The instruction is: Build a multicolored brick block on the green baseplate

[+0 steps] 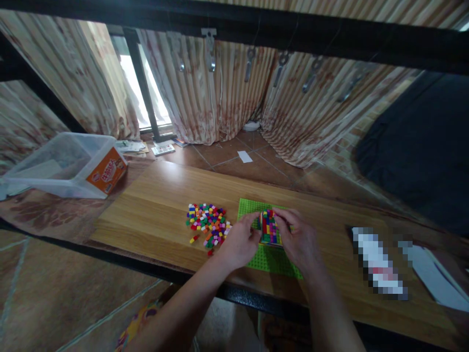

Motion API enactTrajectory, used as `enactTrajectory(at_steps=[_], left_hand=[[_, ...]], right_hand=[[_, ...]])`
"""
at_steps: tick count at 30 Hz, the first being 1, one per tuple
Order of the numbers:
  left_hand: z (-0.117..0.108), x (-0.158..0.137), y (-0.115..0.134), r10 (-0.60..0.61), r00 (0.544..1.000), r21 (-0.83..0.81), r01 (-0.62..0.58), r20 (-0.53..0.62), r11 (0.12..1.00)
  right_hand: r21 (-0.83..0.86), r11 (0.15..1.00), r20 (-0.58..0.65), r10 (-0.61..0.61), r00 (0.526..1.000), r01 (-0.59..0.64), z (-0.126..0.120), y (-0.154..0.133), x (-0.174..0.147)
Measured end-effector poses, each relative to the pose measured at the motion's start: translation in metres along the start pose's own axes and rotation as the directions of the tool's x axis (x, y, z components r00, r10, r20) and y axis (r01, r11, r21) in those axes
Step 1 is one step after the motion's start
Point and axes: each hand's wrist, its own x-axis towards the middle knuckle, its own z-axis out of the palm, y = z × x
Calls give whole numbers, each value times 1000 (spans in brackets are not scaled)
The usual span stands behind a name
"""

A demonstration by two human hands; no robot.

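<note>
A small block built of multicoloured toy bricks [270, 229] stands on the green studded baseplate [271, 261]. My left hand [242, 243] curls against the block's left side, finger and thumb bent around its edge. From the right, my right hand [300, 238] reaches over the block, its fingertips closed together at the far right corner. Whatever lies between those fingertips is too small and covered to make out. To the left of my left hand is a loose pile of small coloured bricks [208, 220], with a few strays near its lower edge.
The wooden table [146, 210] carries a clear plastic bin [73, 161] with an orange label at its left. A blurred-out white item [379, 264] and a white sheet [437, 278] lie at the right. A dark bar with hanging metal hooks [210, 51] crosses above.
</note>
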Motion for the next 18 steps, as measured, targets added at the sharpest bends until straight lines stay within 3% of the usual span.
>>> enactTrajectory(at_steps=[8,18], left_hand=[[5,1,-3,91,994,86,-97,67,992],[5,-2,1,86,990,127,-100,107,987]], right_hand=[[0,1000,16,22,1000,-22,0,2,-1],[11,1000,8,20,1000,-20,8,4,-2]])
